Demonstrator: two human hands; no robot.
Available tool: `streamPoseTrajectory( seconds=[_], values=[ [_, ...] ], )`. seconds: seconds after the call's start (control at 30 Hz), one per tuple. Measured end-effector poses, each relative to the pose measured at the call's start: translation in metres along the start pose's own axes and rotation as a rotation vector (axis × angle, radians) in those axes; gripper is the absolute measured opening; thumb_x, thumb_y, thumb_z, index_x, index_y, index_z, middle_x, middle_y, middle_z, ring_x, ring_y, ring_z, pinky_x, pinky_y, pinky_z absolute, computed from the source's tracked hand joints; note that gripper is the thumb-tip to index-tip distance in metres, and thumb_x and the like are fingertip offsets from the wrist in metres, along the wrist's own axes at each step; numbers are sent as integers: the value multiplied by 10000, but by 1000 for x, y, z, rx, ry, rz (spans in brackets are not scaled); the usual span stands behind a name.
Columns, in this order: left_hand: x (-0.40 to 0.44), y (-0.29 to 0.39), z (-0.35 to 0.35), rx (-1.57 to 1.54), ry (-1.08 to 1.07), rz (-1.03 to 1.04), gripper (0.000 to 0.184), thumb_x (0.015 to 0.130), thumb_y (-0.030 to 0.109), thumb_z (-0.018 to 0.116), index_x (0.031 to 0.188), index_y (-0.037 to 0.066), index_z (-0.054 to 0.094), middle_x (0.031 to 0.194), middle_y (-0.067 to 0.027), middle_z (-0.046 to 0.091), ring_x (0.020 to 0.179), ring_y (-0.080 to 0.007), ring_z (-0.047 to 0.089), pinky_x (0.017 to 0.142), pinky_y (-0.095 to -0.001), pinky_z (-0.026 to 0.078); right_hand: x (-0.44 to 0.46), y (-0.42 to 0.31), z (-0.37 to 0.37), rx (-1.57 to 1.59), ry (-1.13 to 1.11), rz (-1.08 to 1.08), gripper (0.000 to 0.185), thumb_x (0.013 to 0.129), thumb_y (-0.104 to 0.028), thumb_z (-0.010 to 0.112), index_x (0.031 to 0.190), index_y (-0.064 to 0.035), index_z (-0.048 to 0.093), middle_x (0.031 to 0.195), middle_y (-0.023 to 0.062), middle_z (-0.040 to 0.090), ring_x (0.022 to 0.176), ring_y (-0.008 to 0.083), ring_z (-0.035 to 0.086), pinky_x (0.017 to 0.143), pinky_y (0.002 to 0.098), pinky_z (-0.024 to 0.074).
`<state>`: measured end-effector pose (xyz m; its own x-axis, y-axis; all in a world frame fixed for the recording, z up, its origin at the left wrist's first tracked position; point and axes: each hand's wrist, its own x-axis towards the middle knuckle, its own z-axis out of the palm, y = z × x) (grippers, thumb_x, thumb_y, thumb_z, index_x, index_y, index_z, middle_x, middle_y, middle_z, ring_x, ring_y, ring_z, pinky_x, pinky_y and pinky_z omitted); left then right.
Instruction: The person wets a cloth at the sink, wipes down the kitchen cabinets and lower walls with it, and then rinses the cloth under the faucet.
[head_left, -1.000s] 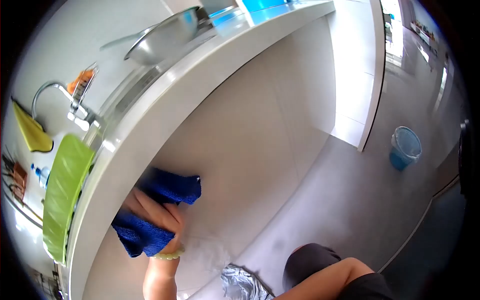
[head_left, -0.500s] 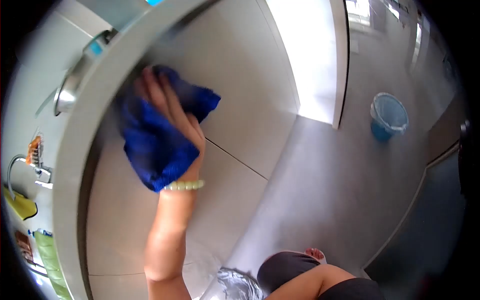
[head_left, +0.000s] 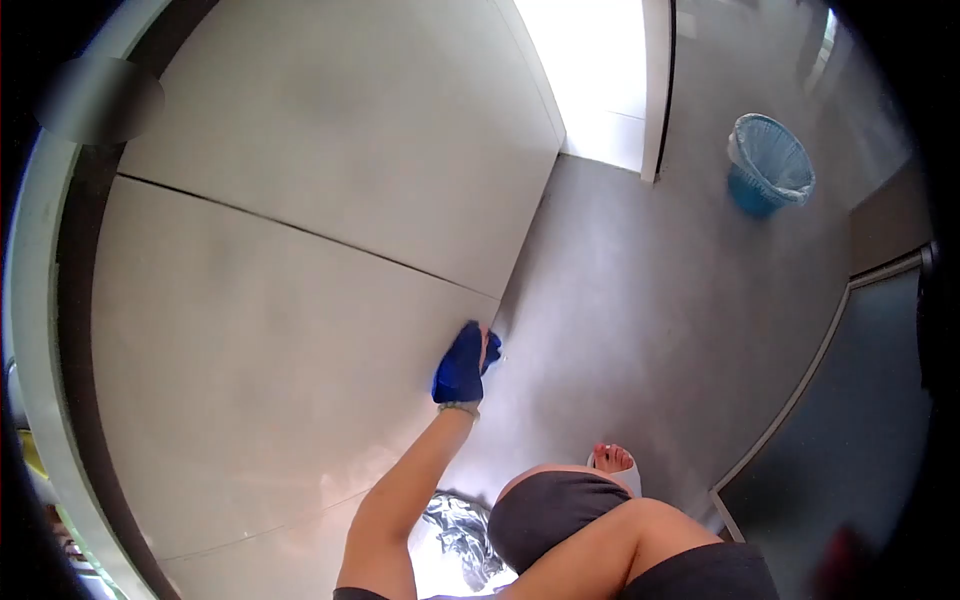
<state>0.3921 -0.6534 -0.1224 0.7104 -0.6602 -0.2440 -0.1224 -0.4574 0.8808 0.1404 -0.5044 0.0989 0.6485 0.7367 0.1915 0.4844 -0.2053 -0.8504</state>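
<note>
My left hand [head_left: 482,352], with a beaded bracelet at the wrist, is low at the bottom edge of a pale cabinet panel [head_left: 280,330]. A blue cloth [head_left: 458,372] wraps most of it, so only a little of the fingers shows. The cloth lies against the panel where it meets the grey floor. Bent across my lap near the lower edge of the view is my right forearm [head_left: 590,560]; its hand is out of sight.
A blue bin [head_left: 755,192] with a clear liner stands on the floor at upper right. Silvery crumpled material [head_left: 462,535] lies beside my dark-clothed knee [head_left: 555,515]. The countertop edge [head_left: 35,330] runs down the left. A dark panel [head_left: 840,400] stands at right.
My left hand has moved with the blue cloth from high under the countertop down to the panel's bottom edge. The view has tilted downward, so most of the counter items are out of sight.
</note>
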Motion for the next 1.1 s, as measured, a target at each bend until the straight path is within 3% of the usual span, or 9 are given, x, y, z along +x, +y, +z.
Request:
streamPoseTrajectory(
  seconds=[0.17,0.4,0.53,0.6,0.7,0.77,0.8,0.87,1.1],
  values=[
    [-25,168,-61,1259,489,818,551,922,21,483,1468,13,409,1515,-139,432,1390,-261,418,1185,-378,284,-16,-2,-6,-25,-92,52,213,862,-197,570,898,-105,759,864,122,732,692,300,688,639,447,534],
    [-108,321,-187,1889,1380,746,568,955,468,543,1437,172,491,1443,-253,420,1378,-447,341,1118,-626,227,-17,-20,-11,-58,-229,112,212,865,-195,567,903,-102,754,865,119,730,694,297,688,641,448,534],
    [-106,246,-132,2076,1235,262,490,891,463,602,1177,68,655,1444,-280,417,1411,-454,314,1121,-654,222,-20,-22,-11,-66,-271,139,212,867,-195,565,906,-100,752,866,118,728,695,296,687,642,448,534],
    [-83,172,-93,1752,951,498,358,792,370,682,976,62,695,1474,-251,431,1444,-391,310,1118,-665,248,-21,-20,-9,-63,-280,152,212,869,-194,565,907,-99,750,866,117,728,696,295,687,643,448,534],
    [-57,47,-35,1869,153,450,609,891,159,514,1491,122,417,1615,-63,267,1428,-289,366,1166,-373,322,-21,-16,-5,-57,-280,179,212,870,-194,563,910,-98,748,867,116,727,697,294,687,643,449,534],
    [-42,-33,-18,656,-43,312,462,1019,135,410,1463,8,411,1532,-102,412,1385,-242,419,1171,-365,318,-22,-13,-5,-58,-276,200,212,871,-193,562,911,-97,747,867,115,726,697,293,687,644,449,534],
    [-26,-33,-2,751,-38,-22,387,1044,135,407,1391,-20,482,1416,-128,537,1293,-242,517,1136,-364,376,-23,-13,-5,-61,-274,206,212,872,-193,562,912,-97,746,868,115,726,697,293,687,644,449,534],
    [-6,-107,3,431,150,319,314,1000,178,539,1275,33,583,1268,-126,631,1132,-278,614,1016,-364,466,-23,-11,-5,-63,-263,221,212,873,-193,561,913,-96,745,868,114,725,698,292,687,645,449,534],
    [0,138,-27,1086,503,885,361,959,124,576,1319,103,591,1262,-134,612,1158,-324,559,984,-388,428,-22,-20,-7,-77,-319,214,211,877,-191,558,919,-93,740,870,112,723,700,289,686,646,450,534]
  ],
)
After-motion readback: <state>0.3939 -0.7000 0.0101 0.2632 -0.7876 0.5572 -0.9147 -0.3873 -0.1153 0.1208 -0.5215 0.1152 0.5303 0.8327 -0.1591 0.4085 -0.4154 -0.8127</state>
